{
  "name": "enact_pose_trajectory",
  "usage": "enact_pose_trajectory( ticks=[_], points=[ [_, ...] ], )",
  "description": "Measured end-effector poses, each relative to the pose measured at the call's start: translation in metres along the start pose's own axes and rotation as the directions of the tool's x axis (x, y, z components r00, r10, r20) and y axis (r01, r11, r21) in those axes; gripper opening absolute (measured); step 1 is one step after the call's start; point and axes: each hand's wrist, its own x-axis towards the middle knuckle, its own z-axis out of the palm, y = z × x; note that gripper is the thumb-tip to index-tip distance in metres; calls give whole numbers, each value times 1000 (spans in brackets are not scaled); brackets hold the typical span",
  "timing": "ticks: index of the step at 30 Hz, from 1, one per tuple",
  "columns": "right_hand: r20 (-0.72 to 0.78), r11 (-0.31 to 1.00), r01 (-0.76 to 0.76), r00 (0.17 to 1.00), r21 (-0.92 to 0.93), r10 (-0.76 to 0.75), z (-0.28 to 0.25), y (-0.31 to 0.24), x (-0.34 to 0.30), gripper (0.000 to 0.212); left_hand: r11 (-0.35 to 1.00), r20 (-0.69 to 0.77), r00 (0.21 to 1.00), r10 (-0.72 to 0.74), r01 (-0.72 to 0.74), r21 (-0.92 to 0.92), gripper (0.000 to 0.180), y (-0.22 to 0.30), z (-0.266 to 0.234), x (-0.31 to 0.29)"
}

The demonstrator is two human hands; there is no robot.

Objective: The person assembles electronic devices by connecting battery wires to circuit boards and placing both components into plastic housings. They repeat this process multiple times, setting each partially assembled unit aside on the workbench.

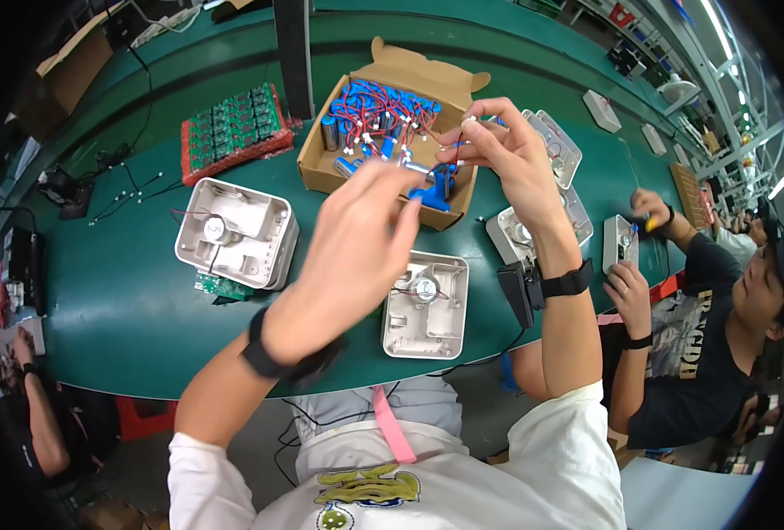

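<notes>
A brown cardboard box (321, 177) holds several blue-wrapped batteries (383, 97) with red and black leads and white plugs. My left hand (348, 252) reaches over the box's near side, somewhat blurred, its thumb and fingertips closed at the end of a blue battery (432, 193). Above the box's right side my right hand (511, 150) pinches red and black wires near a small white plug. Those wires run down toward the blue battery. Below my hands lies an open white plastic housing (425, 340) with a round speaker-like part (424, 290) and wires inside.
White housings (233, 212) are stacked at left, over a green circuit board (220, 285). More housings (560, 150) stand right of the box. Green boards (237, 124) lie on red bubble wrap at the back. A co-worker's hands (626, 283) hold a housing at right.
</notes>
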Motion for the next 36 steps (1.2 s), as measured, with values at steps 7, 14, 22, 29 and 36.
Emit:
enact_pose_trajectory(
  ticks=[7,14,22,29,36],
  points=[
    [-16,996,57,998,68,-56,3,4,-3,18,990,202,973,-115,129,-59,23,-32,38,54],
    [-59,989,24,998,146,-16,-5,20,-7,17,924,283,910,-304,354,-147,18,-33,38,51],
    [-114,976,43,993,212,-18,15,43,1,18,913,324,907,-270,348,-212,14,-40,32,51],
    [-157,985,81,986,151,-57,21,45,0,18,970,229,959,-164,199,-139,11,-44,32,45],
    [-309,966,-6,948,-259,-77,25,40,-11,15,964,70,988,-140,152,-219,11,-48,40,39]
  ],
)
